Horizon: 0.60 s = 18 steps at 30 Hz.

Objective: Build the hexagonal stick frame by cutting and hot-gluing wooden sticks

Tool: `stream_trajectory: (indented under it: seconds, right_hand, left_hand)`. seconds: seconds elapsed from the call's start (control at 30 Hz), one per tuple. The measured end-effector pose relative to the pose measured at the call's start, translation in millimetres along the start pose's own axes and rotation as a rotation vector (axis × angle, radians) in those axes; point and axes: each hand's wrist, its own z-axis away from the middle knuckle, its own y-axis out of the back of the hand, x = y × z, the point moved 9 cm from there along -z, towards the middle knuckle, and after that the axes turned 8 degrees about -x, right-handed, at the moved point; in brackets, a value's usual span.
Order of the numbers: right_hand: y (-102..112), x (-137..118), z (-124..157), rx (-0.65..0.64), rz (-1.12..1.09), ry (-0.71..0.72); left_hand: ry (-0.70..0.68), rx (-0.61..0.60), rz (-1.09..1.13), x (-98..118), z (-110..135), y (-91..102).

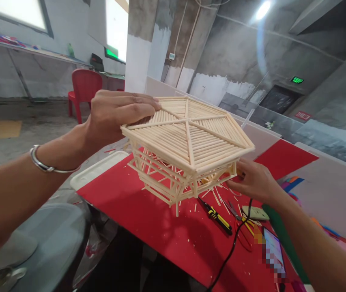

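A model house of thin wooden sticks (185,150), with a hexagonal ribbed roof, is held up over a red sheet (148,219) on the table. My left hand (114,113), a metal bangle on its wrist, grips the roof's left edge with thumb under and fingers flat on top. My right hand (253,180) holds the model's lower right side, fingers curled at the base of the frame. Loose stick offcuts (218,196) lie under the model.
A yellow-black cutter (217,217), pliers (239,215), a black cable (233,243) and a phone (273,253) lie on the red sheet at right. A white tray (93,170) sits at the sheet's left edge. A red chair (83,91) stands behind.
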Motion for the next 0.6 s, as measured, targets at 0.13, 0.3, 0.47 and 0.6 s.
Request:
stream_trajectory:
  seconds: [0.13, 0.3, 0.47, 0.6]
  right_hand:
    - [-2.9, 0.7, 1.0, 0.011, -0.05, -0.014]
    - [-2.4, 12.0, 6.6, 0.131, -0.113, -0.127]
    - [5.4, 32.3, 30.5, 0.368, -0.143, -0.323]
    - [4.5, 24.1, 49.5, 0.431, -0.151, -0.342]
  left_hand:
    - [0.004, -0.013, -0.015, 0.6, -1.4, 0.1]
    - [0.051, -0.005, -0.012, -5.8, 6.1, -1.1]
    - [0.165, -0.01, -0.004, -21.4, 22.2, -1.3]
    - [0.194, -0.081, -0.061, -29.4, 31.0, -6.7]
